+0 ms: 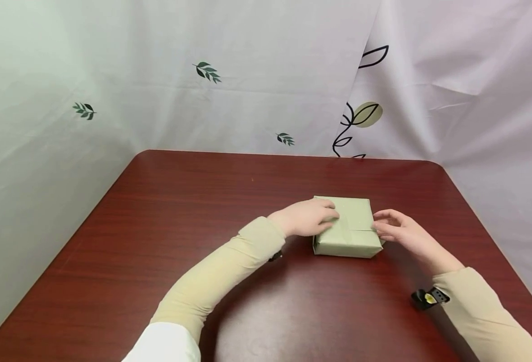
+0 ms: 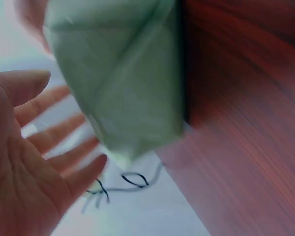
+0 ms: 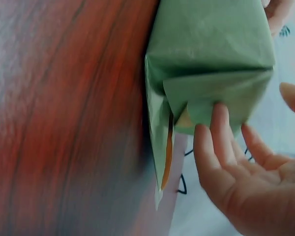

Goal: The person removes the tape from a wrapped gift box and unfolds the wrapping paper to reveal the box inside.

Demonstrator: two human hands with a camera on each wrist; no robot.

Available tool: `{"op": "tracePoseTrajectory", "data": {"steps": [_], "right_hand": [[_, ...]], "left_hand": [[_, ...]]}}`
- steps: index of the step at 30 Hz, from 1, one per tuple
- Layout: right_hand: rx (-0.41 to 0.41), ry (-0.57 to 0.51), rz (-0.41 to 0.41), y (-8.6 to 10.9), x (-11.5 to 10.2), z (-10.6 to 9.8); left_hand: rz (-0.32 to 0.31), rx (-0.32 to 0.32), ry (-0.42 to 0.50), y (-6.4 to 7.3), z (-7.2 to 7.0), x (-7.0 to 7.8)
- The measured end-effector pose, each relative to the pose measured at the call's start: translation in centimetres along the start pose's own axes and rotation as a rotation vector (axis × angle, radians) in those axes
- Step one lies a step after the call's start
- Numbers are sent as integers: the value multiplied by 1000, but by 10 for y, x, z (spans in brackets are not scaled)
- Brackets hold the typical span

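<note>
A box wrapped in pale green paper [image 1: 348,245] lies on the table, right of the middle. My left hand [image 1: 303,217] reaches over its left end, fingers spread along the top edge. In the left wrist view that end of the wrapped box [image 2: 130,88] shows folded paper with a diagonal crease. At the opposite end, my right hand [image 1: 406,235] has its fingertips against the paper. The right wrist view shows a folded-in paper flap [image 3: 211,91] under those fingers, while a lower flap [image 3: 160,147] sticks out loose beside the table surface. The right thumb stands apart from the box.
The dark red wooden table [image 1: 180,201] has rounded far corners. White curtains [image 1: 256,60] with leaf prints hang behind it and along both sides. A dark strap with a small yellow flower [image 1: 430,297] sits on the right wrist.
</note>
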State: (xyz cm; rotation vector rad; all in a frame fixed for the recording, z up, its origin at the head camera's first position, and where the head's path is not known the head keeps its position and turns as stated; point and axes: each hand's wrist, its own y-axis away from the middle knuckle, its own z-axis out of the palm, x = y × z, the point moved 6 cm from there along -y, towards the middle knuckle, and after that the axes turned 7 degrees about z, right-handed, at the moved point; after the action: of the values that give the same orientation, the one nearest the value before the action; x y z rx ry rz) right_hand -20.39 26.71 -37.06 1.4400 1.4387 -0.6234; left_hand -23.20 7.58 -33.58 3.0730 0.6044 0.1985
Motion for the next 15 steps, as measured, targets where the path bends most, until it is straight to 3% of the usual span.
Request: {"op": "tracePoseTrajectory", "data": {"steps": [8,15], "right_hand": [[165,238,55,-5,-7,8],[213,320,38,-7,-9,8]], "left_hand": [[108,29,14,9,5,-15],[101,53,-27,11,6,-15]]}}
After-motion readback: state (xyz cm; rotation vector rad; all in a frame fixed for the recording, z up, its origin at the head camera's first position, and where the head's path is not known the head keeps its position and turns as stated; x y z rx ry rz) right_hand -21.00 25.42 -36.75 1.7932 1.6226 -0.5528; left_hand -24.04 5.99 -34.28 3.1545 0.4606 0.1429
